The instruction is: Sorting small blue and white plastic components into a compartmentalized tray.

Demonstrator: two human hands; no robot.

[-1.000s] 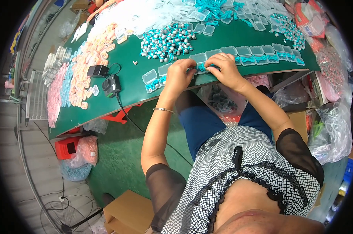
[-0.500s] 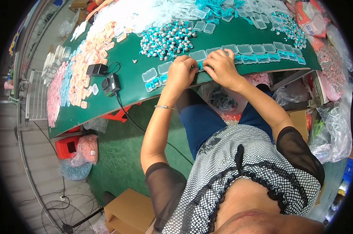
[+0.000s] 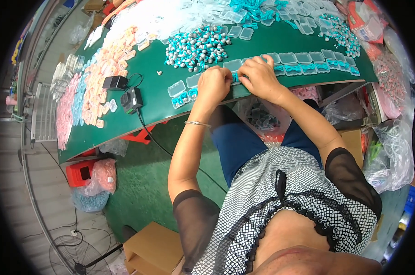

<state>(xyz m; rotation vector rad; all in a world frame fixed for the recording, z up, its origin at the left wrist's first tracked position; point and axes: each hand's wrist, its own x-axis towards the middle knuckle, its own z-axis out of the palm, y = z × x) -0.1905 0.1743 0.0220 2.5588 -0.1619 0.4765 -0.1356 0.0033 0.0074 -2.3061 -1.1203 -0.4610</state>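
A row of small clear plastic boxes with raised lids (image 3: 303, 57) runs along the front edge of the green table. The boxes right of my hands hold teal cords (image 3: 292, 69); the left ones hold small grey-and-teal plugs (image 3: 182, 98). My left hand (image 3: 214, 84) is closed over the row, fingers curled and thumb pressed in. Beside it, my right hand (image 3: 261, 80) is bent over a box with thumb and forefinger drawn together and another finger raised. A bit of teal (image 3: 235, 77) shows between the hands. My fingers hide what they grip.
Behind my hands lies a heap of grey-and-teal plugs (image 3: 198, 47). Loose clear boxes (image 3: 246, 34) and teal cords (image 3: 251, 11) lie farther back. To the left are peach pieces (image 3: 100, 78) and a black device (image 3: 131, 99) whose cable (image 3: 145, 130) hangs over the edge.
My left hand has shifted very slightly, its fingers curling more tightly. My right hand has moved a little left. The boxes stay in place.
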